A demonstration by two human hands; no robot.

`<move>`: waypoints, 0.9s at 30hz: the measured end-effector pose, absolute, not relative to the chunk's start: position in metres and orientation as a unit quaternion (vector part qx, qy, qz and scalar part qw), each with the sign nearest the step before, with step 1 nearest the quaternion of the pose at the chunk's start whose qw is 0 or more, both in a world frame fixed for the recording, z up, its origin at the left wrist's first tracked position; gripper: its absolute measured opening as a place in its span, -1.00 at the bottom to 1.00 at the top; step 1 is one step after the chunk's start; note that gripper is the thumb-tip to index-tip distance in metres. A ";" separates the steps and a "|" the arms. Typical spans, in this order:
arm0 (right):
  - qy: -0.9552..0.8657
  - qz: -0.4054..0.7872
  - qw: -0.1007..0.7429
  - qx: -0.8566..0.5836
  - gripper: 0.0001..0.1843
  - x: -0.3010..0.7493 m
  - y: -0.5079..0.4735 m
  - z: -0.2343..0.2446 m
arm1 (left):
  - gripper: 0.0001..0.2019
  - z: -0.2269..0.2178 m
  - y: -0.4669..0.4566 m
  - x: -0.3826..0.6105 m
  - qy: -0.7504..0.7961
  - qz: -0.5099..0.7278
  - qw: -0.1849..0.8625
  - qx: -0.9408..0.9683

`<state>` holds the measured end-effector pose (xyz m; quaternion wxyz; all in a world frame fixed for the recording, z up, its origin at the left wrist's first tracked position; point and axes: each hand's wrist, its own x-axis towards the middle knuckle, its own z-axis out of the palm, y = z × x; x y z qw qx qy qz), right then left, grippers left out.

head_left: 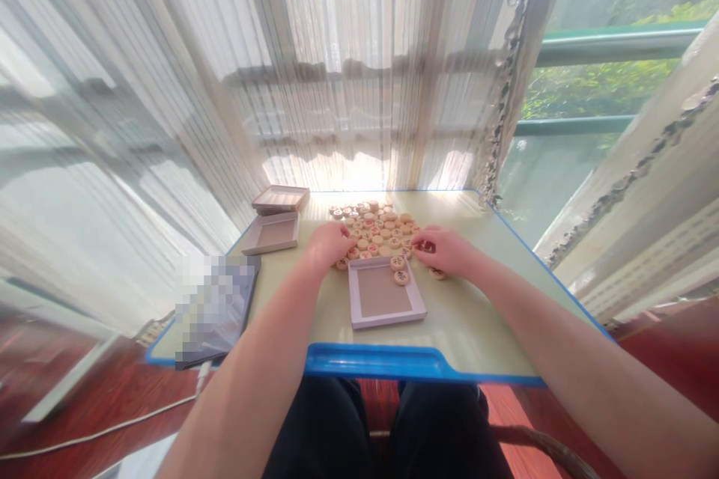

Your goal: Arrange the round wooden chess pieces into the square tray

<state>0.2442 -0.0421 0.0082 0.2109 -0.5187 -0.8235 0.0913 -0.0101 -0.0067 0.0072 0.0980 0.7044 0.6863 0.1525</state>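
Note:
A spread of round wooden Chinese chess pieces [377,233] with red and black characters covers the middle of the table, some stacked at the far side. At its left edge, my left hand [330,243] is closed, fingertips down among the pieces; what they hold is hidden. My right hand [448,250] is at the right edge, its thumb and fingers pinched round a piece that is mostly covered. Between my forearms lies a shallow square box tray [387,314], with two chess pieces [400,278] in its upper right corner. One loose piece [437,274] lies below my right hand.
An open box lid [273,232] and another shallow box [281,197] sit at the back left. A dark flat device [247,299], partly pixelated, lies at the left edge with a white cable [112,428]. The table has a blue rim [376,361]. Sheer curtains hang behind it.

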 end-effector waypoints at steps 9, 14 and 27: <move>-0.790 0.094 0.230 -0.560 -0.70 0.246 -0.040 0.008 | -0.78 0.008 -0.009 -0.004 0.663 0.173 0.062 0.726; -0.798 0.083 0.224 -0.554 -0.72 0.246 -0.038 0.007 | -0.72 0.011 -0.010 -0.003 0.657 0.150 0.067 0.735; -0.805 0.076 0.219 -0.546 -0.75 0.250 -0.035 0.004 | -0.62 0.013 -0.018 -0.003 0.625 0.213 0.133 0.739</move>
